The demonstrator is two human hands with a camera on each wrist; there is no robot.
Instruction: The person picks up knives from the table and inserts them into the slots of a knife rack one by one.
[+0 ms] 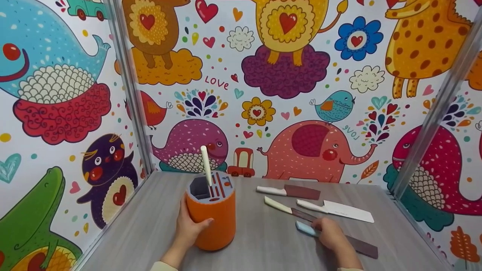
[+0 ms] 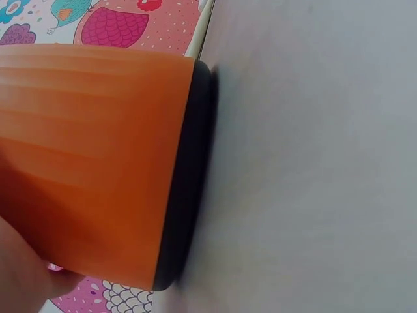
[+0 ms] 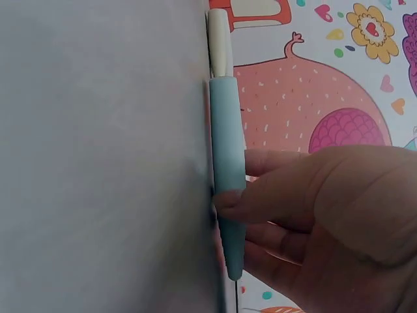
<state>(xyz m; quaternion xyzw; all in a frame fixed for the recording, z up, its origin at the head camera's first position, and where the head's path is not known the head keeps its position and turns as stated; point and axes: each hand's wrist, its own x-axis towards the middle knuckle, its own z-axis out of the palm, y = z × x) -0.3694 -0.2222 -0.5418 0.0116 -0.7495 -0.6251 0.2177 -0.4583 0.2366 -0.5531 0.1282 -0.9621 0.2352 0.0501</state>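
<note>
An orange knife block with a grey slotted top stands upright on the table. One cream-handled knife sticks up out of it, leaning slightly. My left hand grips the block's near left side, thumb across the front. In the left wrist view the block's black base meets the tabletop. To the right, my right hand pinches the light blue handle of a knife between thumb and fingers. Its dark blade extends right, low over the table; whether it touches is unclear.
Behind the right hand lie a white-handled knife with a broad brown blade, a narrow cream-handled knife and a white-bladed cleaver. Cartoon-printed panels with metal corner posts wall in the grey table.
</note>
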